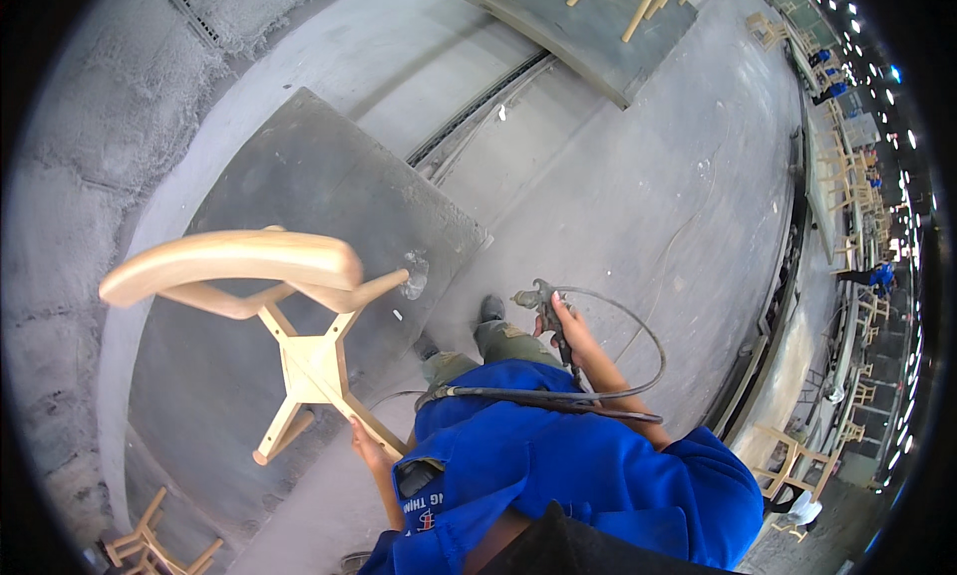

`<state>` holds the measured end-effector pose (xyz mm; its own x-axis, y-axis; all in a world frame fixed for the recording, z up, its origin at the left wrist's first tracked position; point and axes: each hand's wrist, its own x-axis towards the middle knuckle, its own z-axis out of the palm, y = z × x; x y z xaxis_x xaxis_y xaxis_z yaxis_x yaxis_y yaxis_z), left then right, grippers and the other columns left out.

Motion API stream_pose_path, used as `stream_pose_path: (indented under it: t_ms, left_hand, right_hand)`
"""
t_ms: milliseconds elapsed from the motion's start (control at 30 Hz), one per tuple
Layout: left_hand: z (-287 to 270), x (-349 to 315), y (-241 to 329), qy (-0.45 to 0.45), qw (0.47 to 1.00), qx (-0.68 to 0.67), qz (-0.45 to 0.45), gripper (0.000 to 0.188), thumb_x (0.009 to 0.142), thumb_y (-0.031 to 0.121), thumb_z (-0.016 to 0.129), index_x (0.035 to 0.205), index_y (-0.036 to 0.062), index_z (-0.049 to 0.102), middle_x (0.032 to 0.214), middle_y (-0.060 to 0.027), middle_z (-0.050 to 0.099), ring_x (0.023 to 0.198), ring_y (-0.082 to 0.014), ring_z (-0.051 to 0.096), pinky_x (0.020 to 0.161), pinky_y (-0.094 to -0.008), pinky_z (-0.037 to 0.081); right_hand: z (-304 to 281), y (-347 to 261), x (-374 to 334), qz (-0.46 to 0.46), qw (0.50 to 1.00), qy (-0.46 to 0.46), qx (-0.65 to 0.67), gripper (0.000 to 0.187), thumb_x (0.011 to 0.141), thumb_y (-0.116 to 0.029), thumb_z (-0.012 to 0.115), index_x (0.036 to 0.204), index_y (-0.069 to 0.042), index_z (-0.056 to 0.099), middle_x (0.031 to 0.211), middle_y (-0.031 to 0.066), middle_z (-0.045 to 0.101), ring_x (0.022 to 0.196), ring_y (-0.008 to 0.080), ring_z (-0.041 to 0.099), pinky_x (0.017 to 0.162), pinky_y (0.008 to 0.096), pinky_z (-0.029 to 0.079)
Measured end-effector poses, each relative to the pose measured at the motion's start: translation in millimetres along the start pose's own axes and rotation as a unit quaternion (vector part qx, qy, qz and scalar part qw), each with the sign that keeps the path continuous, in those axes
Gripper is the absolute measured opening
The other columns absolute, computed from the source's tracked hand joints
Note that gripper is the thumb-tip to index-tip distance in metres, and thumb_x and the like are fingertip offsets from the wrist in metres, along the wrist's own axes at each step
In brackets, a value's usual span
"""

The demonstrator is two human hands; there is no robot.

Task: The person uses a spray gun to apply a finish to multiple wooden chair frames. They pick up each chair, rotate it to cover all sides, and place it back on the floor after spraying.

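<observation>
My left hand [369, 445] is closed round a leg of a bare, pale wooden chair frame [312, 364]. The frame has a thick curved top rail, a flat cross-shaped centre and splayed legs; it is tilted above a dark grey board [229, 435]. In my right hand [568, 328] is a spray gun [538, 298], gripped by its handle, its nozzle pointing left toward the chair side. A dark hose [653, 341] loops from the gun and passes across my waist. How my left fingertips meet the leg is partly hidden.
Another board [588, 37] at the far side bears a wooden chair [643, 12]. One more chair [159, 540] stands at lower left. A dark slotted track [478, 107] crosses the floor between the boards. At the right are rows of chairs [847, 186] and a person in blue [881, 276].
</observation>
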<state>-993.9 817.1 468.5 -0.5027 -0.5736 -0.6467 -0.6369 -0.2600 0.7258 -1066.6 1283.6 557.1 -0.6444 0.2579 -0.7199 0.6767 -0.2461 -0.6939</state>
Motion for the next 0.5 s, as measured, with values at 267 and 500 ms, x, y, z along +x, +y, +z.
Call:
stream_pose_path:
  t_ms: [267,500]
  left_hand:
    - [45.0,86.1,16.9,0.043,0.994,-0.103,0.011,0.079,0.092,0.061,0.064,0.133,-0.0058,0.058,0.124,-0.0158,0.064,0.104,-0.0295,0.065,0.090,-0.0425,0.054]
    - [157.9,167.2,90.5,0.051,0.952,-0.302,0.008,0.081,0.093,0.058,0.065,0.145,-0.0017,0.047,0.145,-0.0127,0.053,0.127,-0.0292,0.055,0.107,-0.0453,0.046]
  right_hand:
    - [-16.5,46.9,27.0,-0.076,0.996,0.016,0.034,0.072,0.103,-0.068,0.029,0.103,-0.005,0.064,0.077,0.0055,0.068,0.063,0.0122,0.061,0.048,0.0249,0.041]
    - [-2.4,23.6,12.2,-0.108,0.994,0.024,-0.018,0.079,0.103,-0.069,0.021,0.104,-0.002,0.063,0.071,0.0075,0.065,0.052,0.0107,0.052,0.044,0.0239,0.038]
